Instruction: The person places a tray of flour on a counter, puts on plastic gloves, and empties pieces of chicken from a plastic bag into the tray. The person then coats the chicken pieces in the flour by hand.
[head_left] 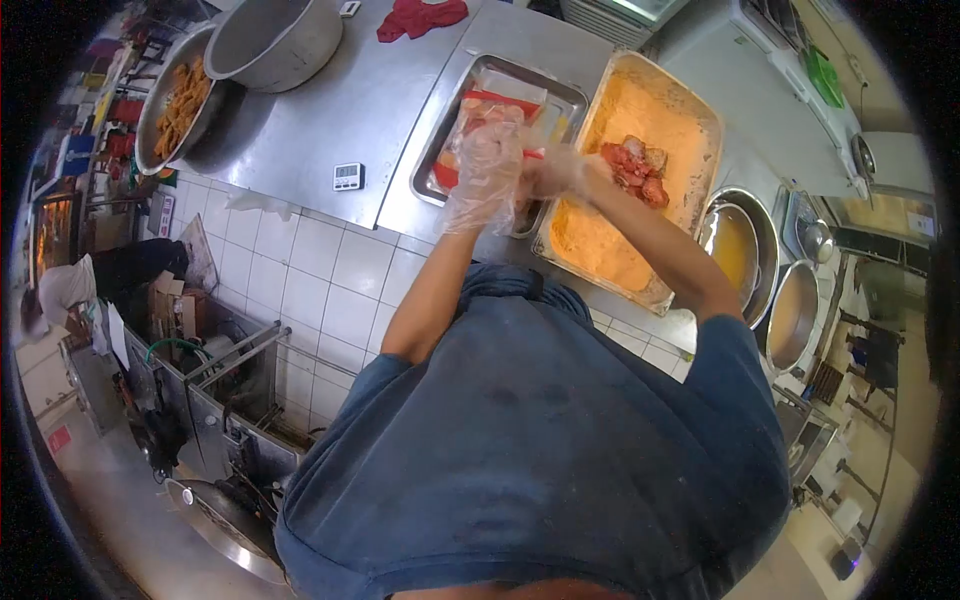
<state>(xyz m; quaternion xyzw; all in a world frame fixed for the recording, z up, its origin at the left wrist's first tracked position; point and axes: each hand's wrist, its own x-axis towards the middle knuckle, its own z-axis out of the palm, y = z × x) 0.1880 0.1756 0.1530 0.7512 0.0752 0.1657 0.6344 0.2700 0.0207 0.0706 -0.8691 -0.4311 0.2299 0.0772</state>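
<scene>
A steel tray (577,97) on the table holds a clear plastic bag with red print (520,103), with pinkish pieces of meat showing in it. My left hand (485,165), in a loose clear plastic glove, is closed at the bag, its fingertips partly hidden. Close beside it, my right hand (555,173) is smeared by motion over the tray's right side, so its fingers are unclear. To the right, a large pan (716,120) of orange-yellow flour (605,240) holds a heap of raw red meat pieces (637,170), partly dusted.
At the left stand a deep metal pot (285,50) and a bowl of fried pieces (183,110). A timer (348,177) and red cloth (420,17) lie on the table. Bowls of yellow liquid (735,245) and pale liquid (793,315) stand right. A fryer (235,375) is lower left.
</scene>
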